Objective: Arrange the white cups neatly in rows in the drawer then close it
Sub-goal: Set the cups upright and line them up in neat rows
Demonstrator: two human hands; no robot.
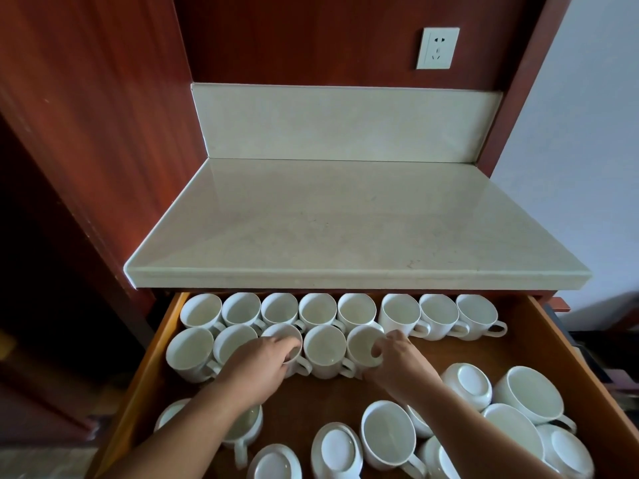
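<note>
The wooden drawer (511, 344) stands pulled out below the counter. Several white cups line its back in a neat row (318, 307). A second row in front holds several more upright cups (325, 347). My left hand (266, 357) grips the rim of the third cup (281, 331) in that second row. My right hand (394, 354) holds the fifth cup (363, 342) at the row's right end, thumb inside its rim. Loose cups (387, 433) lie scattered at the drawer's front, some upside down (468, 383).
A pale stone countertop (345, 219) overhangs the drawer's back edge. Red-brown wood panels rise left and behind, with a wall socket (437, 48). Bare drawer floor (460, 350) lies right of the second row. A white wall is at right.
</note>
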